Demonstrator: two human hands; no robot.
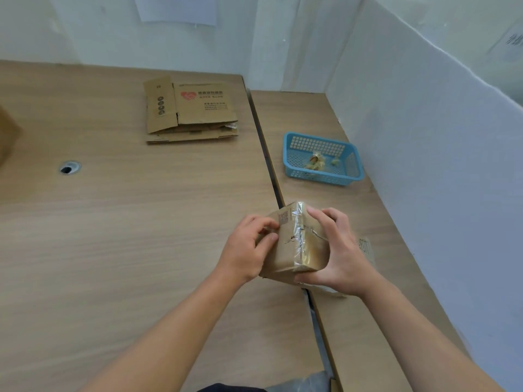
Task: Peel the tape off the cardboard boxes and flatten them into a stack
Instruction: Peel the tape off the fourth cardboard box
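Small brown taped cardboard box [297, 241], lower centre of frame, above the wooden tabletop [127, 222]: left hand [246, 250] pinches its left side; right hand [336, 256] grips its right side. Flattened cardboard stack [189, 111] upper centre

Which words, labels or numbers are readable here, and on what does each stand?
Nothing reads clearly.
Flattened box: red heart logo with Chinese print, too blurred.
Small taped box: printed code patch, too small.
Paper on right wall: dark characters, blurred.
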